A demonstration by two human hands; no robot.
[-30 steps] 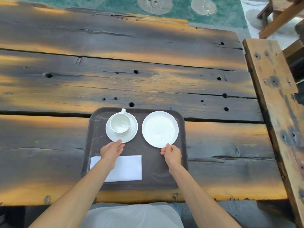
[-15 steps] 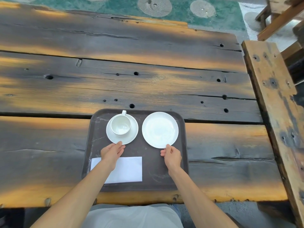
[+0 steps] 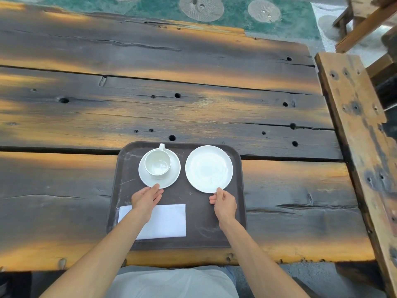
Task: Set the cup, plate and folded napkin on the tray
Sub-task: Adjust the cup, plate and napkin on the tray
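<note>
Final nudging: left hand (image 3: 146, 197) touches saucer (image 3: 171, 177) rim, right hand (image 3: 223, 203) pinches plate (image 3: 208, 168); cup (image 3: 158, 163), napkin (image 3: 167, 220) on tray (image 3: 202, 231). Next: let go.

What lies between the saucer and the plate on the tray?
Nothing: in the head view, only a bare strip of the tray separates the saucer from the plate.

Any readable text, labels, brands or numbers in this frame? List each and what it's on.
None: no word, number or sign can be read anywhere in the head view.
Cup, saucer and plate: plain white, no mark visible.
Napkin: blank white.
Tray: dark brown, only scuffs.
Table: bare wood with holes and cracks.
</note>
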